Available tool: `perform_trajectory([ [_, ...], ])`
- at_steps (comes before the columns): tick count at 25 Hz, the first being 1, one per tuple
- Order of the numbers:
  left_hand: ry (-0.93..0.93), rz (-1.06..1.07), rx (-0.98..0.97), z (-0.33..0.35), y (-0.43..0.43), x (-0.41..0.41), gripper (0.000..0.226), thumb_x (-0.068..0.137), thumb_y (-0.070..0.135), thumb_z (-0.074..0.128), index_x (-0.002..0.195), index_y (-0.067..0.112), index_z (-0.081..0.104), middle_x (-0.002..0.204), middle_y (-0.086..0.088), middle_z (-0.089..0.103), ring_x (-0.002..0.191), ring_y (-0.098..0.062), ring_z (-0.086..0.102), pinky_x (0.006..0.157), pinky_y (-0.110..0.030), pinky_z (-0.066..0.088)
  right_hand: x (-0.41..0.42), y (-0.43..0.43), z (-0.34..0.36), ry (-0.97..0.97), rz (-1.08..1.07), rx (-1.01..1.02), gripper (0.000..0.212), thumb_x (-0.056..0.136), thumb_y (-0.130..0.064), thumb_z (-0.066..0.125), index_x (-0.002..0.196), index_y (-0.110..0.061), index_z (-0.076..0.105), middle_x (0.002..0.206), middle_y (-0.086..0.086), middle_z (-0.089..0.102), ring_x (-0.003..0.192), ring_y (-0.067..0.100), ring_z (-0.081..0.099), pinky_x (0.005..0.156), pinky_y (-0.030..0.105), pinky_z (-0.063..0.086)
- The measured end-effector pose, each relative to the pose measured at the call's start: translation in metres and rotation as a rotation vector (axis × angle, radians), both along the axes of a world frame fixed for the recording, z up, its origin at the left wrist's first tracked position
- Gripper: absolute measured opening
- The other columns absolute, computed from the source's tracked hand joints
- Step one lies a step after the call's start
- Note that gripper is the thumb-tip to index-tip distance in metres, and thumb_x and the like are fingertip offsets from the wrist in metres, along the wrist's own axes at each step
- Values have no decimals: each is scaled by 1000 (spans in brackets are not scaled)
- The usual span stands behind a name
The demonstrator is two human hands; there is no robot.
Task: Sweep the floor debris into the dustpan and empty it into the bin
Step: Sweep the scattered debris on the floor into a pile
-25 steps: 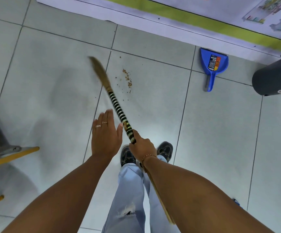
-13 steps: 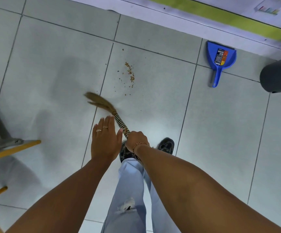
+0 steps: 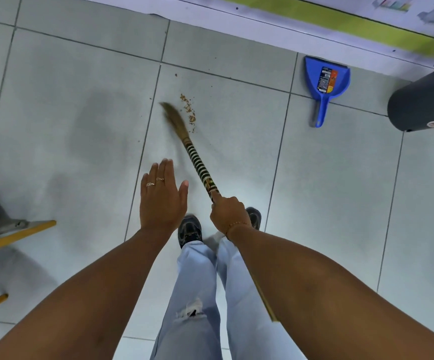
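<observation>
The pale grey tiled floor [image 3: 327, 193] lay open to the right of the person's feet and on toward the far wall edge, where a printed mat with a green band [image 3: 340, 20] ran along the boundary. The right hand [image 3: 228, 216] was clamped around the black-and-white striped handle of a straw hand broom [image 3: 197, 162], whose blurred bristle tip sat just beside a small trail of brown crumb debris [image 3: 190, 111] on a centre tile. The left hand [image 3: 162, 196] hovered flat and empty, fingers spread, just left of the handle and not touching it. A blue plastic dustpan [image 3: 326, 79] lay empty on the floor far right, well apart from the debris, its handle pointing toward the person. Just right of it stood a dark grey round bin [image 3: 424, 100], its inside hidden. At the left edge, a metal frame with yellow bars [image 3: 15, 229] narrowed the room.
</observation>
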State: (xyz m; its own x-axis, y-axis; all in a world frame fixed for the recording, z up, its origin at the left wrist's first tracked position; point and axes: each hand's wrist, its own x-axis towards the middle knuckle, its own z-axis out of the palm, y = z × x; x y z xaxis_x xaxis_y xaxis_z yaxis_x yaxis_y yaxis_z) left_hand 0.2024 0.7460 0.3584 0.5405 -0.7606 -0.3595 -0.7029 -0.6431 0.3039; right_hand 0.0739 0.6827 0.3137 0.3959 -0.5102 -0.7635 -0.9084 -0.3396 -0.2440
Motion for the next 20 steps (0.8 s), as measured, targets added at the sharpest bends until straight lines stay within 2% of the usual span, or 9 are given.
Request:
perform_trajectory([
  [3,-13,-24,-15,3,-6,-15,55,94,29,45,137,-2,33,140,-23,45,133,-37,36,111,-49,28,-30,4,11,-6,210,17,46,98,-17,36,143,-21,32,114,15,64,99,34,64,80,42,53],
  [7,-2,-67,-14,1,-12,-31,55,92,30,43,135,-4,35,136,-25,48,130,-41,39,109,-52,31,-62,-20,13,240,425,20,46,97,-10,34,141,-21,40,123,11,60,110,32,61,82,41,52],
  [10,16,-71,19,-5,-19,-46,58,92,34,39,137,-3,33,139,-23,45,134,-39,35,111,-50,27,-73,-33,7,417,310,-40,36,98,-17,38,131,-14,53,125,6,61,115,29,59,79,37,48],
  [13,31,-69,27,-6,-31,-60,59,91,36,37,136,-2,34,138,-23,47,134,-38,36,111,-49,26,-68,-44,3,418,255,-47,33,98,-17,38,123,-12,59,118,4,64,109,25,62,69,34,41],
  [20,-19,-82,35,-10,-63,-76,57,91,34,39,135,-2,36,134,-24,50,130,-38,41,109,-49,31,-71,-88,-1,381,204,-87,32,98,-14,37,122,-11,58,115,4,64,107,25,62,65,36,38],
])
